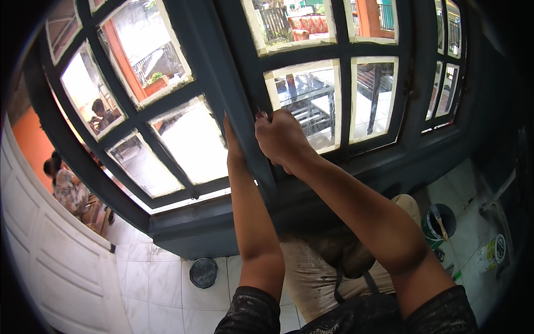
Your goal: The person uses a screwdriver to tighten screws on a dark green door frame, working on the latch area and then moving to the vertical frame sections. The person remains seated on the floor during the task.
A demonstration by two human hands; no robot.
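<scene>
A dark grey window frame (217,61) fills the view, with pale strips around the edges of its glass panes. My left hand (231,146) lies edge-on against the upright post between the two windows. Only its narrow side shows, and most of its fingers are hidden. To its right, at the lower left corner of the right window, my right hand (282,139) is closed with its knuckles up. Its thumb and fingertips meet near the frame's edge. What it grips, if anything, cannot be made out.
A round dark container (203,273) is on the tiles below the sill. At the right are a paint pot with a brush (441,221) and a white and green can (492,253). A white panelled door (53,253) stands at left; beyond it sits a person (69,186).
</scene>
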